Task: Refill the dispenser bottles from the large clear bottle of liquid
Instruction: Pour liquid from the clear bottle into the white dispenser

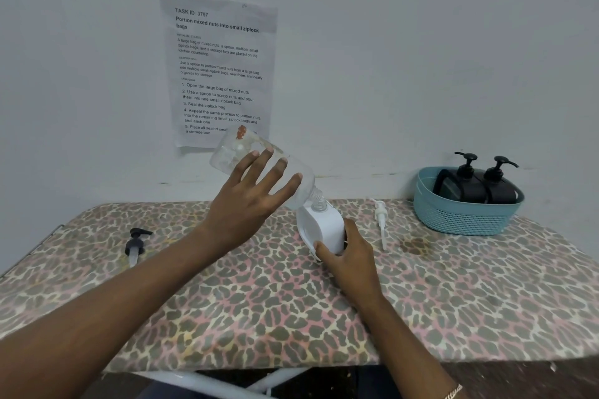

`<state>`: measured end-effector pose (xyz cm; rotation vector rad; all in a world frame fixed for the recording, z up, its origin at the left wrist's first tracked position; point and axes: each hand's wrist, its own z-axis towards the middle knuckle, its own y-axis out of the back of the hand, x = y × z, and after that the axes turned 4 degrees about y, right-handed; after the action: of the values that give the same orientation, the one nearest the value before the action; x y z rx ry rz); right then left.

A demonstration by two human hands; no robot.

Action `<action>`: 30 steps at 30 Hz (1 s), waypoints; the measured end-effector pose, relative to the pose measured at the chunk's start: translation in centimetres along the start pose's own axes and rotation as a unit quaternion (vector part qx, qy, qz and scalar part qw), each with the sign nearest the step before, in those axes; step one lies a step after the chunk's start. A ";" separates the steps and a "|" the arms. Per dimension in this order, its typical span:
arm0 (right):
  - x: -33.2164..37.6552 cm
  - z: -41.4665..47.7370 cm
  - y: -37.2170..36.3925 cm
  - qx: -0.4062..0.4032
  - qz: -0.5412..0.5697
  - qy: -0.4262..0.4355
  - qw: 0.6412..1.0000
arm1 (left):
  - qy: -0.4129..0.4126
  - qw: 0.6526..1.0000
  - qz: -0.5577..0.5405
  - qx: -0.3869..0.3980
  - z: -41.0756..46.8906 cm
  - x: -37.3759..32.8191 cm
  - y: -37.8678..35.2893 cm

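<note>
mid-pour on the white dispenser bottle (321,230). left hand (249,201) has the large clear bottle (259,168) tipped steeply, base up toward the wall, neck down and meeting the white bottle's open mouth. the fingers (269,165) are spread along the clear bottle's side, more cradling than wrapped; thumb side is hidden, so how firm the hold is can't be told. right hand (346,256) is clamped round the lower part of the white bottle, which leans a little on the bench (291,317).

clear bottle looks almost empty, can't see a liquid line in it, and the white bottle is opaque so its fill level can't be read.

white pump head (381,220) lies on the bench just right of the white bottle, off and waiting. a black pump head (136,244) lies well apart on the left side of the bench, with no matching open bottle in view.

two black dispenser bottles (483,185) sit in the teal basket (460,217) at the right rear, both with pumps on; likely done or not yet touched, can't say which.

judgement: roughly midway. left to do: finish this pour, fit the white pump back on, sort out where the black pump belongs.
</note>
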<state>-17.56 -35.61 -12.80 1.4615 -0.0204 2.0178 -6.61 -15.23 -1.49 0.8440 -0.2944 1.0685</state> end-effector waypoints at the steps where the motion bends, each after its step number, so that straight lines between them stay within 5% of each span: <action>1: 0.0 0.0 0.0 -0.001 0.000 -0.001 1.000 | -0.004 1.000 0.001 -0.003 0.1 0.0 0.1; 30: -0.1 0.0 -0.1 0.000 -0.003 -0.006 1.000 | -0.179 0.982 0.050 -0.014 4.4 1.2 2.3</action>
<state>-17.49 -35.60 -12.91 1.4726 -0.0202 2.0033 -7.26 -17.20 3.22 1.0039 -0.6592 0.9981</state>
